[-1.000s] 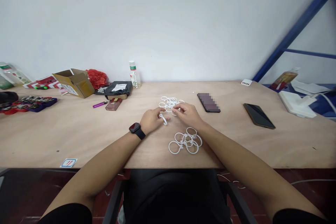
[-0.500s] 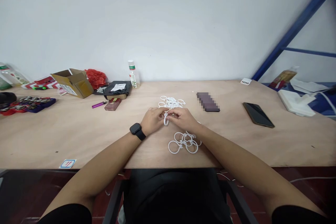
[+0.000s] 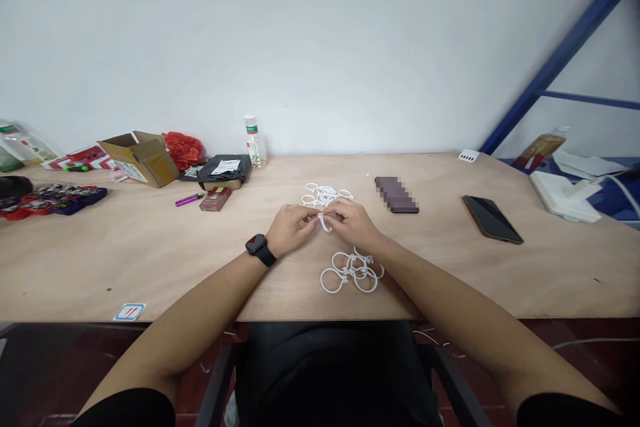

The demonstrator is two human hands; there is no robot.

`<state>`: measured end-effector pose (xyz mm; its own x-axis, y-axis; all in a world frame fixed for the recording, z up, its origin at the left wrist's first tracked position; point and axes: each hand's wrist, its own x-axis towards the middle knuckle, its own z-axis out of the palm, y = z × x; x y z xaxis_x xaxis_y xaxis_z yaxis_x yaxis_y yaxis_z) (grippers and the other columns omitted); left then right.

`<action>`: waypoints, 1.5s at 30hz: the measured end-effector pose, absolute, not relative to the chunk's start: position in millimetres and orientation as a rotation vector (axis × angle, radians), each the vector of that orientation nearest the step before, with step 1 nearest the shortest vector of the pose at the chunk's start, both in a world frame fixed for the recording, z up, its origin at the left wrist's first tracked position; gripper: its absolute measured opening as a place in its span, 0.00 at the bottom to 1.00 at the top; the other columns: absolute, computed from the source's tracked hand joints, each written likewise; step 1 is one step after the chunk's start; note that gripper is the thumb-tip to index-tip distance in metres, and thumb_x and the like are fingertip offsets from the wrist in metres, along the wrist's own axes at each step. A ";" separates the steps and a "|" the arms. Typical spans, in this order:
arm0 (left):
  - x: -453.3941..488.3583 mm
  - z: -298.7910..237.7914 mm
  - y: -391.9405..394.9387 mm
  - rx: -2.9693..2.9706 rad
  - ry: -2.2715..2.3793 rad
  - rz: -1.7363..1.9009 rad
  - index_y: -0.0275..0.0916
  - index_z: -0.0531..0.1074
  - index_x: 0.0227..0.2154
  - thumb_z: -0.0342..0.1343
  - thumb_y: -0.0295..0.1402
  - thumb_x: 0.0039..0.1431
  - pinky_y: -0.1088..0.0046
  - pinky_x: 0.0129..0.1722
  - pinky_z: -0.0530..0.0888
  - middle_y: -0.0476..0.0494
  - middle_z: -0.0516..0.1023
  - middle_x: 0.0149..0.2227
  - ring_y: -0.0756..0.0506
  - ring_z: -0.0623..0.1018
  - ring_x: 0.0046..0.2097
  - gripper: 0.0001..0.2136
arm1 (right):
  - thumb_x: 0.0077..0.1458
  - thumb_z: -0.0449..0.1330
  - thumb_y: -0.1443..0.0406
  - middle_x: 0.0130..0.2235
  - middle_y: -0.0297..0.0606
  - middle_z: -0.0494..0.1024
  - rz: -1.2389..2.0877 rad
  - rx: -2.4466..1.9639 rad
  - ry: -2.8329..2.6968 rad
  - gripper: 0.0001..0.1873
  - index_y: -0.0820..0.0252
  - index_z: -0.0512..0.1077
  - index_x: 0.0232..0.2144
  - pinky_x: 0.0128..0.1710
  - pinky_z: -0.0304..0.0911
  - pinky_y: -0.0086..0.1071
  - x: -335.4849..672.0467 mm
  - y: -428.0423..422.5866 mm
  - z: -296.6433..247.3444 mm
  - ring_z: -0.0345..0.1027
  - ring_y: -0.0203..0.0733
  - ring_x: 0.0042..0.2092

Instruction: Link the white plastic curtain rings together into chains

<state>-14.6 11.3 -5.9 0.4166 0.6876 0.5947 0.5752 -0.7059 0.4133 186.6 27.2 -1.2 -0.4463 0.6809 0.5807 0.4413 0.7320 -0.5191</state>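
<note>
**Back together on one ring**

Pulled the right hand (image 3: pixel 353 221) off the loose heap of white plastic rings (image 3: pixel 325 194) beyond the linked bunch of white rings (image 3: pixel 354 271), met the left hand (image 3: pixel 290 227) just past that bunch. Pinched one small white plastic clip ring (image 3: pixel 325 223) between both, fingers closed narrow. Held it clear of the bunch, unjoined so far.

**Rings ahead and behind, open wood to the left**

The left hand (image 3: pixel 290 227) and right hand (image 3: pixel 354 222) are closed on one small white plastic ring (image 3: pixel 325 222). Passage beyond is blocked by a loose pile of white plastic rings (image 3: pixel 326 194) — nearer, by a linked cluster of white rings (image 3: pixel 353 272). Bare light wooden tabletop (image 3: pixel 150 253) is found leftward; a black smartphone (image 3: pixel 492 219) is met rightward.
</note>
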 end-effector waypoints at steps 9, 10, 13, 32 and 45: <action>-14.7 -6.4 11.5 2.533 1.210 1.167 0.41 0.77 0.35 0.56 0.34 0.61 0.69 0.40 0.70 0.49 0.82 0.32 0.49 0.78 0.32 0.06 | 0.60 0.57 0.67 0.38 0.38 0.77 0.369 -0.753 -2.197 0.07 0.56 0.76 0.37 0.41 0.64 0.35 189.2 26.8 -0.5 0.70 0.40 0.40; -14.8 -6.3 11.5 2.537 1.205 1.159 0.41 0.77 0.35 0.56 0.34 0.61 0.69 0.40 0.70 0.49 0.82 0.32 0.49 0.78 0.32 0.06 | 0.60 0.58 0.66 0.38 0.38 0.77 0.353 -0.748 -2.209 0.06 0.56 0.75 0.37 0.41 0.64 0.35 189.5 26.9 -0.5 0.70 0.40 0.40; -14.5 -6.2 11.3 2.549 1.191 1.134 0.40 0.76 0.34 0.55 0.34 0.62 0.69 0.40 0.69 0.49 0.81 0.31 0.49 0.78 0.33 0.06 | 0.60 0.57 0.65 0.37 0.38 0.77 0.294 -0.735 -2.235 0.06 0.57 0.75 0.36 0.40 0.64 0.34 189.5 26.7 -1.2 0.70 0.40 0.40; -10.7 -2.8 6.1 2.630 1.301 1.073 0.39 0.73 0.33 0.52 0.34 0.63 0.64 0.44 0.66 0.47 0.80 0.33 0.46 0.77 0.37 0.07 | 0.58 0.56 0.69 0.34 0.38 0.77 0.292 -0.779 -2.177 0.07 0.58 0.75 0.32 0.39 0.64 0.34 184.5 24.6 -4.4 0.70 0.41 0.38; -7.5 -6.8 7.7 2.551 1.330 1.113 0.38 0.68 0.35 0.48 0.34 0.66 0.66 0.39 0.66 0.44 0.76 0.34 0.44 0.74 0.38 0.07 | 0.59 0.55 0.69 0.34 0.36 0.78 0.416 -0.808 -2.035 0.07 0.58 0.74 0.32 0.40 0.64 0.34 177.1 20.8 -1.7 0.70 0.40 0.37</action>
